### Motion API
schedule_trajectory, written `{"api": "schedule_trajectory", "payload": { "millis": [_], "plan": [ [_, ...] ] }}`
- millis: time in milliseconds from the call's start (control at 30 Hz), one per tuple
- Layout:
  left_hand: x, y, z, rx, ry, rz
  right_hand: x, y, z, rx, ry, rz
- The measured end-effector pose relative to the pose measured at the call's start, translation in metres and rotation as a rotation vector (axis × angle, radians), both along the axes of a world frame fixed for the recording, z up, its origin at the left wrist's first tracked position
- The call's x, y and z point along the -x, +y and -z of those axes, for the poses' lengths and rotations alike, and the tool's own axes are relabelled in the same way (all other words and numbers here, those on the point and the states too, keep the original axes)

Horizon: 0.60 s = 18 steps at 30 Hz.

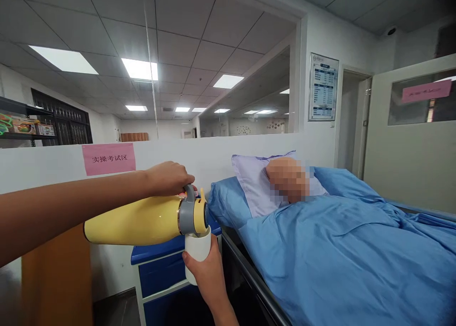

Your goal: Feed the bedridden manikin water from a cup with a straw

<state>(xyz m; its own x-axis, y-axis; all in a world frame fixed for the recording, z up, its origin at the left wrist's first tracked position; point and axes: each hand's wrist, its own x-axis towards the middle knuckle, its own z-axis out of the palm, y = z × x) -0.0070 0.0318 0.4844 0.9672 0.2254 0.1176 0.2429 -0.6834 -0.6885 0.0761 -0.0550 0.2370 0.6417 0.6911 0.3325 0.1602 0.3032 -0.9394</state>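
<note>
A yellow thermos jug (138,221) with a grey collar and handle lies tipped almost level in the air. My left hand (167,177) is closed around its handle, reaching in from the left. Right under the jug's spout stands a white cup (197,247), its rim touching or nearly touching the spout. My right hand (208,271) wraps round the cup from the right and holds it roughly upright. What is inside the cup is hidden, and no stream of liquid can be made out.
Behind the cup stands a blue and white bedside cabinet (160,271). To the right is a bed with a dark side rail (254,281), a blue quilt (338,250) and a lilac pillow (249,178); a blurred head rests there. A low white partition (171,155) runs behind.
</note>
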Motion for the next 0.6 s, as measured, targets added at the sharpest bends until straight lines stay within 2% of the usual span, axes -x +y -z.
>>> {"api": "schedule_trajectory", "payload": {
  "millis": [300,600],
  "plan": [
    [-0.008,-0.007,0.004,-0.014,0.062,0.017,0.007,-0.003,0.005,-0.042,0.007,0.036],
    [-0.020,-0.005,0.007,-0.014,0.106,0.052,0.005,-0.004,0.003,0.001,-0.029,0.051]
  ]
}}
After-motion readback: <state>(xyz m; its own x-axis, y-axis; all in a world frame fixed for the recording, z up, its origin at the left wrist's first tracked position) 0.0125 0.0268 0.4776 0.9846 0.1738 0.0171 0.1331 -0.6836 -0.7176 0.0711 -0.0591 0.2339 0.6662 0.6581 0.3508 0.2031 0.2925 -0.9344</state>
